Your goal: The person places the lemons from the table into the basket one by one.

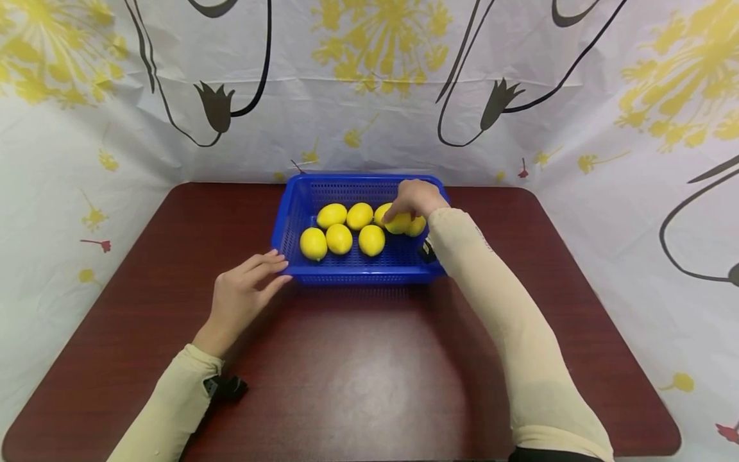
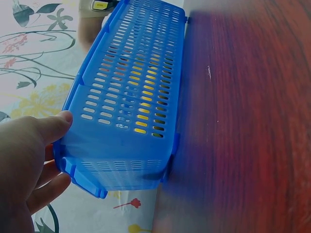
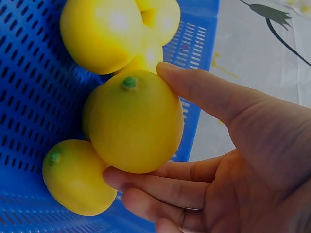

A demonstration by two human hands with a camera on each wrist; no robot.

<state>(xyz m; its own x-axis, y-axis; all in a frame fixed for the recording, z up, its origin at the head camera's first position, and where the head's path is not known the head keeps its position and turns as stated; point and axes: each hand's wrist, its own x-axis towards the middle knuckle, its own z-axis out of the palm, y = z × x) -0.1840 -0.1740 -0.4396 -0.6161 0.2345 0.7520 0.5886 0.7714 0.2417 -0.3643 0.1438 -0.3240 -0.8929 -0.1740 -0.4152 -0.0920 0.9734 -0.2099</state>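
A blue perforated plastic basket [image 1: 358,271] stands at the back of the table with several yellow lemons [image 1: 314,244] inside. My right hand [image 1: 418,197] reaches over its right part and holds one lemon [image 3: 136,124] between thumb and fingers, above other lemons. Another lemon [image 3: 80,178] lies just below the fingertips in the right wrist view. At the front left corner, my left hand [image 1: 245,292] grips the basket's rim. The left wrist view shows the thumb [image 2: 56,126] on one side of that corner and fingers on the other.
The dark red-brown wooden table [image 1: 369,372] extends in front of the basket and to both sides. A white sheet [image 1: 358,115] with yellow flowers and dark stems hangs behind and beside it. A small black device [image 1: 228,388] is strapped at the left wrist.
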